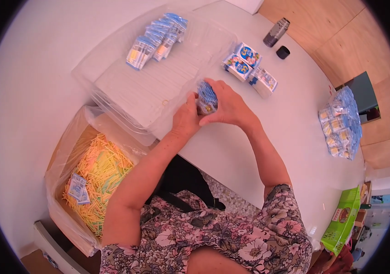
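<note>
Between my two hands, near the tray's front corner, is a bundle of small clear packets with blue-and-white patterned edges (207, 98). My left hand (186, 115) closes on its left side, with the fingertips partly hidden behind it. My right hand (228, 104) curls round the right side, its thumb below and its fingers over the top. Just beyond lies a large clear plastic tray (126, 93), which holds several overlapping rows of blue-and-white packets (156, 41). Small printed boxes (245, 61) sit on the white table to the right of the tray.
At left, a plastic-lined carton (58, 169) holds many thin yellow and orange sticks (106, 164), with packets (78, 188) on top. A flask (276, 32) lies beside its black cap (283, 52). A bag of packets (341, 123) and a green basket (341, 219) are on the right.
</note>
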`<state>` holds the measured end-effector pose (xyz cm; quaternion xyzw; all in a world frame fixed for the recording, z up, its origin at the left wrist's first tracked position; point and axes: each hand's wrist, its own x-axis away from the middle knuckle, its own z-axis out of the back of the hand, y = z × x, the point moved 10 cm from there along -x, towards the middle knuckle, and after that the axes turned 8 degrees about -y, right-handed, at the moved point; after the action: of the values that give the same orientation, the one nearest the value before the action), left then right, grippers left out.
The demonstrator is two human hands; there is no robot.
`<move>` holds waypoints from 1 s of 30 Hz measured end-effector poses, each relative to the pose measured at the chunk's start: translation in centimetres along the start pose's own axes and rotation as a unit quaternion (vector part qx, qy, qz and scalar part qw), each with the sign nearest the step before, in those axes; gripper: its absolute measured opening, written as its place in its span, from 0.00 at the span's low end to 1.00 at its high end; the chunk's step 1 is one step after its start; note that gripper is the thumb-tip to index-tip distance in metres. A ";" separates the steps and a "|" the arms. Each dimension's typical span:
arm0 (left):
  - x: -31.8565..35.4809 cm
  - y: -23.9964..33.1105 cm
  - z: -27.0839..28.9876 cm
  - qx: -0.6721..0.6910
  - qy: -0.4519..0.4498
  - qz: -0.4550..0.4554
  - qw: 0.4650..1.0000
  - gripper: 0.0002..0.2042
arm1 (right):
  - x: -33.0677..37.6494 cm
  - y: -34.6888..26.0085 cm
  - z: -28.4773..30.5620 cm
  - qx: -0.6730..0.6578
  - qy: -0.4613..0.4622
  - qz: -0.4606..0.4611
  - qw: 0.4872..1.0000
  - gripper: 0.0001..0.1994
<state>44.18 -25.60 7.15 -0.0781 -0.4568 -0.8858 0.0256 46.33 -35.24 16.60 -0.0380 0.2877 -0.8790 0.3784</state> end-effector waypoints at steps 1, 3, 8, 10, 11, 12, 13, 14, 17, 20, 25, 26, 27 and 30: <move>0.2 0.3 0.1 0.005 0.040 -0.048 0.998 0.31 | 0.0 -0.2 -0.2 0.017 -0.012 -0.013 1.000 0.40; 0.0 -0.1 0.1 0.005 0.094 -0.095 0.991 0.30 | -0.5 0.1 -0.6 0.034 -0.022 -0.011 0.999 0.38; 2.6 -0.3 0.0 0.039 0.059 -0.121 0.990 0.39 | -0.5 1.9 -1.1 0.001 -0.022 -0.109 0.994 0.29; 5.7 -0.2 -0.5 0.066 -0.016 -0.086 0.994 0.40 | 0.1 2.1 -1.2 0.007 -0.011 -0.107 0.994 0.29; 8.0 0.4 -0.2 0.062 -0.015 -0.119 0.991 0.38 | 0.5 2.4 -0.7 0.011 0.002 -0.112 0.994 0.28; 10.5 0.7 0.5 0.058 -0.013 -0.152 0.987 0.37 | 1.0 2.2 0.0 0.015 0.003 -0.106 0.994 0.28; 13.0 0.8 1.1 0.080 -0.046 -0.164 0.982 0.33 | 1.8 2.0 1.5 -0.002 0.021 -0.100 0.995 0.28; 15.6 0.7 2.2 0.100 -0.075 -0.170 0.977 0.30 | 1.7 1.7 2.6 -0.023 0.035 -0.089 0.995 0.29; 21.4 -2.6 7.3 0.112 -0.006 -0.171 0.979 0.21 | 1.3 -0.3 6.2 -0.254 0.067 -0.079 0.962 0.29; 25.5 -9.1 12.6 0.124 0.164 -0.119 0.971 0.17 | -4.3 -5.8 7.4 -0.278 0.049 -0.032 0.959 0.31; 29.3 -19.6 14.4 0.189 0.325 0.016 0.927 0.14 | -18.2 -7.0 0.6 -0.132 0.041 0.007 0.990 0.35; 29.9 -20.7 14.9 0.170 0.355 0.034 0.918 0.13 | -20.7 -6.4 -1.7 -0.087 0.031 0.005 0.996 0.37; 30.7 -20.6 15.4 0.171 0.366 0.029 0.914 0.13 | -22.6 -7.0 -3.2 -0.084 0.032 0.016 0.996 0.37; 30.5 -20.1 16.8 0.131 0.381 0.019 0.915 0.13 | -27.2 -5.5 -9.3 -0.101 -0.046 -0.031 0.993 0.35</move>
<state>13.72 0.53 5.51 0.2608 -0.5230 -0.7798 0.2241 59.53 -9.13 15.93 -0.1259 0.3562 -0.8540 0.3576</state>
